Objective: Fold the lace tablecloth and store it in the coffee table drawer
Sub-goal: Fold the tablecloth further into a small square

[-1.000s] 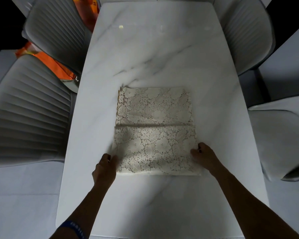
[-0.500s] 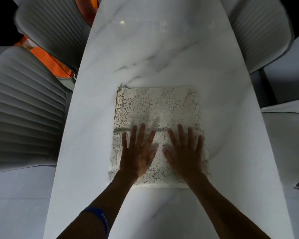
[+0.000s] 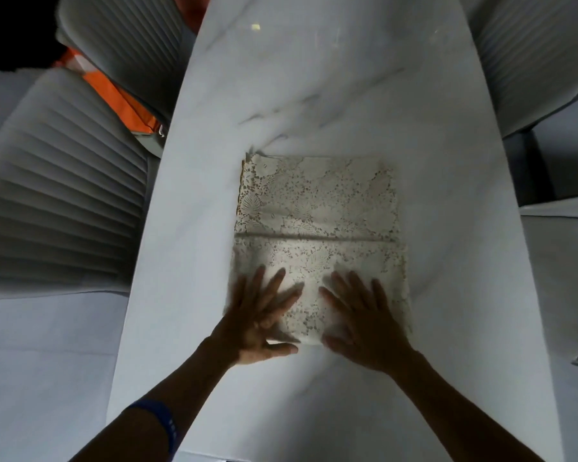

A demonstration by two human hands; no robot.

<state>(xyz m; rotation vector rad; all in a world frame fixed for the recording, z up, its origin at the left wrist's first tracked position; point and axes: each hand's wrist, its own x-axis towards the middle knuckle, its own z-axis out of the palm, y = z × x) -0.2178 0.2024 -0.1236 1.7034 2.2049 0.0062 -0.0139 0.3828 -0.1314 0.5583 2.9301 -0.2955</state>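
Table: the marble table (image 3: 331, 95) under your hands carries the lace tablecloth (image 3: 317, 228), folded into a rectangle.
Change: your palms have slid back toward its near edge.
Left hand (image 3: 261, 321): flat, fingers spread, gripping nothing.
Right hand (image 3: 364, 321): likewise.
Meaning: you're smoothing; the drawer isn't visible.

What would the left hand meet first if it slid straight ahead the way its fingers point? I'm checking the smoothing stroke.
Probably the horizontal fold crease across the cream lace tablecloth; the left hand lies flat on the cloth's near half, fingers pointing away.
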